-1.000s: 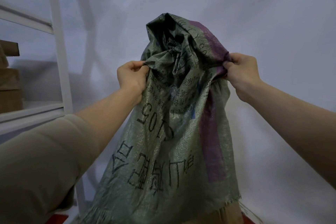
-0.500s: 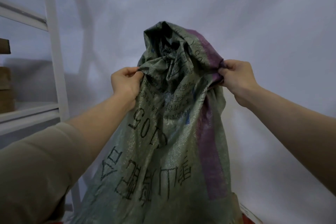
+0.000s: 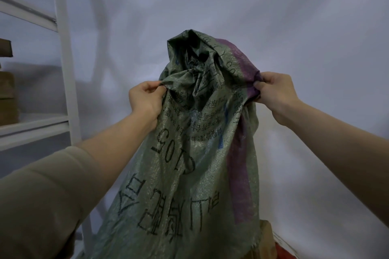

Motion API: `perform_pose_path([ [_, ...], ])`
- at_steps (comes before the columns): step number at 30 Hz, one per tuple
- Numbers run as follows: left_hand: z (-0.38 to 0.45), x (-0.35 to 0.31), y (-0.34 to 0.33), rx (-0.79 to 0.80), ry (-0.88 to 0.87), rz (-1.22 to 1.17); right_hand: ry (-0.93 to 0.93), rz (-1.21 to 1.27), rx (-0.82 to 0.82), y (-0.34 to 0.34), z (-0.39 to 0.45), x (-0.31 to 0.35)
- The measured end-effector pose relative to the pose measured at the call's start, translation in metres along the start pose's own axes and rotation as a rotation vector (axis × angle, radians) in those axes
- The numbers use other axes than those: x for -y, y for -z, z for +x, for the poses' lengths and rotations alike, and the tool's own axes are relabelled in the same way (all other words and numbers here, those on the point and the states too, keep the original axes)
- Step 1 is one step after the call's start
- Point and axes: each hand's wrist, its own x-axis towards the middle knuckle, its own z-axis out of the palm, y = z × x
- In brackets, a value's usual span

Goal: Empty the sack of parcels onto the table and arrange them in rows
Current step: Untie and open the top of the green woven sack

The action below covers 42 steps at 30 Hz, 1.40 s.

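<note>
A green woven sack (image 3: 189,164) with a purple stripe and upside-down black lettering hangs upside down in front of me, its closed end bunched at the top. My left hand (image 3: 145,99) pinches the sack's left fold and my right hand (image 3: 275,92) grips its purple right edge, both at chest height. The sack's open mouth drapes below the picture's lower edge. A brown parcel (image 3: 265,239) peeks out beside the frayed hem at the lower right. The table is hidden under the sack.
A white metal shelf rack (image 3: 63,69) stands at the left with brown cardboard boxes (image 3: 7,99) on its shelf. A pale grey fabric backdrop (image 3: 294,27) fills the space behind. Something red (image 3: 286,252) shows at the bottom right corner.
The sack and both hands have sunk lower in the picture over the last second, and the hands have kept their grip. The brown parcel at the lower right stays partly covered.
</note>
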Motion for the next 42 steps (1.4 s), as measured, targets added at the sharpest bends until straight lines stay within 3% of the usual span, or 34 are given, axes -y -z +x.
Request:
perform_pose_path([
  [19,-0.006,-0.029,0.009,-0.076,-0.066,-0.006,0.034,0.036,-0.008,-0.004,-0.01,0.038],
  [26,-0.009,-0.041,0.011,-0.132,-0.105,-0.003,0.046,0.063,0.056,0.001,-0.015,0.038],
  [35,-0.027,-0.068,0.02,-0.217,-0.176,0.001,0.034,0.202,0.355,0.009,-0.045,0.056],
  [42,-0.05,-0.095,0.028,-0.299,-0.253,0.005,0.067,0.208,0.425,0.025,-0.065,0.068],
])
